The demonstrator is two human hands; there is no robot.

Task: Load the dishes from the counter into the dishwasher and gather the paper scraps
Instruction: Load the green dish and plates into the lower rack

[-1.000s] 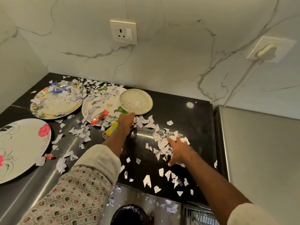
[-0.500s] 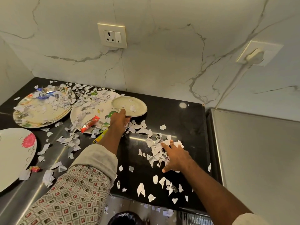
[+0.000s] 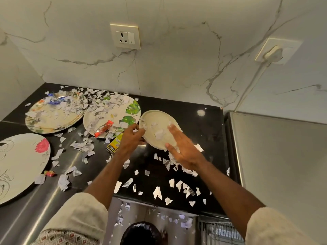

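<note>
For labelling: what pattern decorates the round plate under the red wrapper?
Round plate: green leaves, head view.

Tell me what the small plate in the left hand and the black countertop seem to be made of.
Small plate: matte cream, probably melamine or glazed ceramic. The surface is dull with no glare and has a raised rim, but I cannot tell which material.
Countertop: polished black stone, likely granite. It is glossy and mirrors a bright light spot.

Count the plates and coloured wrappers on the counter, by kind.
Plates: 4 (floral plate, leaf-print plate, small plain plate, pink-flower plate)
Wrappers: 4 (blue wrapper, red wrapper, yellow wrapper, small red wrapper)
Total: 8
</note>
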